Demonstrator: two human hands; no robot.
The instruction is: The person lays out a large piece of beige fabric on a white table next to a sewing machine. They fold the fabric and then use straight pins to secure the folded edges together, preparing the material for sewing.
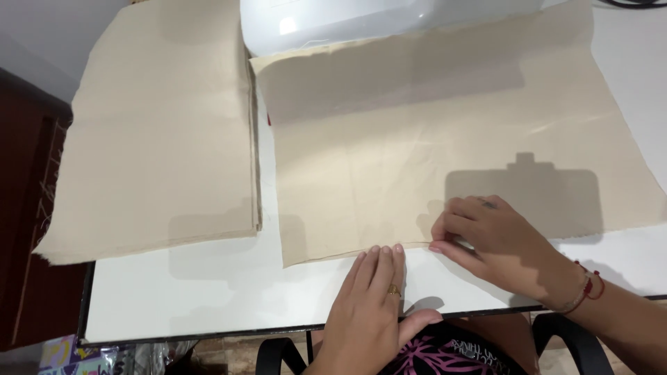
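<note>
Cloth stack (pixel 156 132) lies far left on the white table (pixel 208 292). Left hand (pixel 372 305) lies flat, fingers together, touching the near edge of the single cloth sheet (pixel 431 146); right hand (pixel 497 239) pinches that edge just beside it.

The single cloth sheet (pixel 431 146) is plain beige, as is the stack of cloth (pixel 156 132) beside it. The tabletop (pixel 208 292) is white with a black edge. The machine (pixel 361 21) is glossy white. The right hand (pixel 497 236) wears red wrist threads; the left hand (pixel 372 305) wears a gold ring.
</note>
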